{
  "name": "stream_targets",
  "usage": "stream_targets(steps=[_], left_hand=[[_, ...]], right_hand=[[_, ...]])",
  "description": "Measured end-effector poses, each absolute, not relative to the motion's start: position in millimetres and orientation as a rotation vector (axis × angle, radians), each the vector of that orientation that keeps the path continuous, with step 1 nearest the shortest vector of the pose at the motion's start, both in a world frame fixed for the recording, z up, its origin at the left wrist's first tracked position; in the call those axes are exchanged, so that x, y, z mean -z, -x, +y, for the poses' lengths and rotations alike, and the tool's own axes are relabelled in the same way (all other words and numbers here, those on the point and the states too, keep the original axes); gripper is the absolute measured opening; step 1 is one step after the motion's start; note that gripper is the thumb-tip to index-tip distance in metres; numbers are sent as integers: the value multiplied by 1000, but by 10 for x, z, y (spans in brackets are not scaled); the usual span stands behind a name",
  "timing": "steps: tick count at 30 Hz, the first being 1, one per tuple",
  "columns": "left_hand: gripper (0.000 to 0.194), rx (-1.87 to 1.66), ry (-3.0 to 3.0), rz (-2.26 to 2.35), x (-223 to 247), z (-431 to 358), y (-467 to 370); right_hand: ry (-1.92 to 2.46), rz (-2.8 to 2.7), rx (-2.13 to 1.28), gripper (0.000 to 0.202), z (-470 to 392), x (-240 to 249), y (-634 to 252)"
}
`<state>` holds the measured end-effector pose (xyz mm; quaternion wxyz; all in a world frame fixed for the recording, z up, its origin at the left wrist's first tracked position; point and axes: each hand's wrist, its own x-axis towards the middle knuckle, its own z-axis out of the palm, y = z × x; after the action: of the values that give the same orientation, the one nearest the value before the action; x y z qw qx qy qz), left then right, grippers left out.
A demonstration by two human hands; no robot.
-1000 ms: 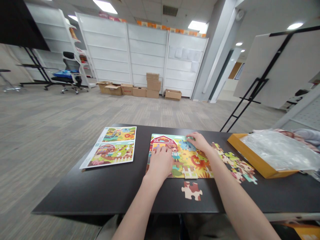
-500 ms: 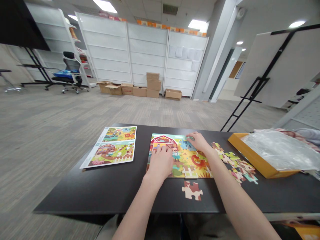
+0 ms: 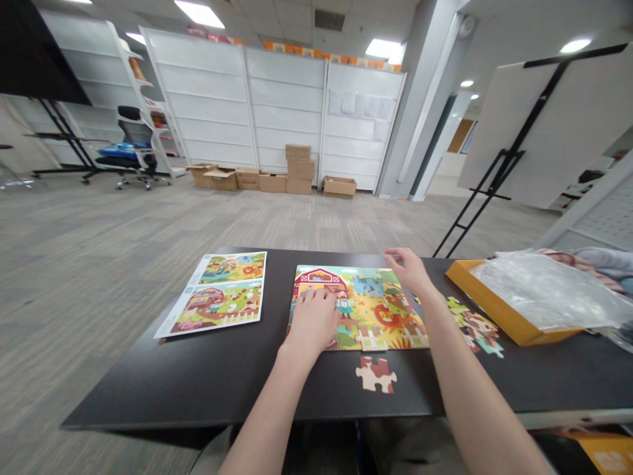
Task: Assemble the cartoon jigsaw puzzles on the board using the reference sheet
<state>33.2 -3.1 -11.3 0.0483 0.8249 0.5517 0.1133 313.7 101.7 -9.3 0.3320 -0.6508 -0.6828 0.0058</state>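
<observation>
The black table (image 3: 198, 389) runs out of the picture at four o'clock. At three o'clock on it, well out from the puzzle, sits a yellow box (image 3: 489, 310), its inside hidden by a crumpled clear plastic bag (image 3: 554, 290) that also leaves the frame. The puzzle (image 3: 368, 303) lies in the middle of the table, its seven o'clock corner covered by a hand; the printed sheet (image 3: 217, 293) lies at nine o'clock from it. The left hand (image 3: 315, 320) rests palm down on the barn, where it was before; whether it grips anything underneath cannot be told. The right hand (image 3: 408, 269) has come off the puzzle to just past its one o'clock corner, fingers loosely parted and released, uncovering green foliage there. Its forearm now hides more of the pile of pieces (image 3: 475, 323) at three o'clock. One brown-and-cream piece (image 3: 376, 375) lies apart at six o'clock, just beside the puzzle.
</observation>
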Motion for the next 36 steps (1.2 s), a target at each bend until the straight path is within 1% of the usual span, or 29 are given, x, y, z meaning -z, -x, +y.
stream_targets(steps=[4,8,10,13,15,19,23,28,33,36], left_hand=[[26,-336,-2514,1677,105,-18,-333],[26,-323,-2501,1688,100,0,-335],[26,-324,-2504,1691,102,3,-335],[26,-331,-2517,1690,113,0,-336],[25,-331,-2517,1693,122,-2,-338],[26,-317,-2526,1698,143,3,-342],[26,-295,-2540,1710,161,16,-340],[27,-270,-2548,1703,152,20,-348],[26,-250,-2546,1718,134,21,-364],[26,-246,-2542,1719,146,26,-358]], right_hand=[[1883,-1678,15,31,752,-75,-3346],[2060,-1838,-194,31,435,-72,-3413],[2080,-1948,-313,38,314,-34,-3389],[2081,-2024,-388,47,222,16,-3348],[2081,-2044,-416,48,213,34,-3341],[2061,-2042,-459,41,245,55,-3358],[2045,-2037,-479,34,252,73,-3345],[2018,-2096,-440,35,235,84,-3233],[1923,-2184,-377,31,266,128,-2985],[1864,-2218,-356,34,283,155,-2832]])
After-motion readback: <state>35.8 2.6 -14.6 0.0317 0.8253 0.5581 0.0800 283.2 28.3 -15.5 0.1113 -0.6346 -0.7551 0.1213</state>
